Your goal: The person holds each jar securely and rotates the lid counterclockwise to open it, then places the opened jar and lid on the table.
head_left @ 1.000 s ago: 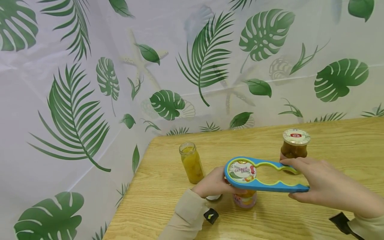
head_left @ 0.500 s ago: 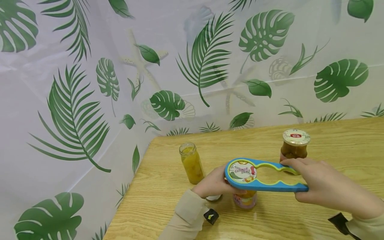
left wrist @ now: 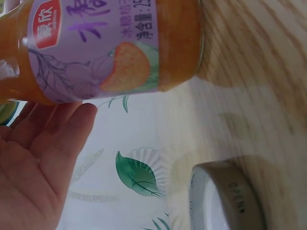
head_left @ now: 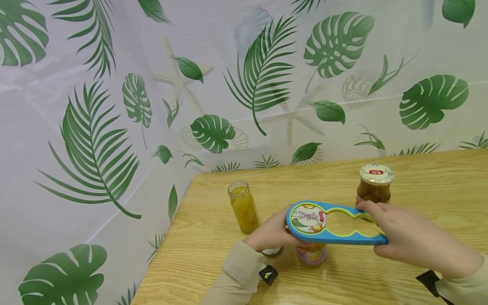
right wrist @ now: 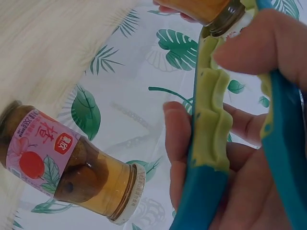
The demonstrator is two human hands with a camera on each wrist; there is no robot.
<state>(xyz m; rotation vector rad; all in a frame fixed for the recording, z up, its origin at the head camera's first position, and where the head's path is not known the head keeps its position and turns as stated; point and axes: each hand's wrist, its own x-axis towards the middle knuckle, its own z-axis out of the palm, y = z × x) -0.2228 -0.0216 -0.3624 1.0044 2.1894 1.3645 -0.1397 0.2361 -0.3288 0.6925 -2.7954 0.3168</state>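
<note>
In the head view, a blue jar opener point(head_left: 343, 239) with a yellow-green scalloped lining is fitted around the printed lid point(head_left: 306, 218) of a canned fruit jar. My left hand point(head_left: 267, 233) grips that jar point(head_left: 312, 255) just under the opener. The jar's purple label point(left wrist: 96, 52) and orange contents fill the top of the left wrist view. My right hand point(head_left: 404, 235) holds the handle end of the opener, thumb on the near side and fingers on the far side. In the right wrist view, the opener's two arms point(right wrist: 211, 124) pass between thumb and fingers.
An uncovered glass jar point(head_left: 245, 212) of yellow fruit stands left of my hands. A loose lid point(left wrist: 230, 196) lies on the wooden table point(head_left: 190, 262) beside my left wrist. Behind my right hand stands a lidded jar point(head_left: 374, 190) of dark fruit. A leaf-print curtain point(head_left: 267, 140) borders the table.
My right hand has slid slightly left along the opener's handles. The opener, the jar and my left hand are almost unmoved.
</note>
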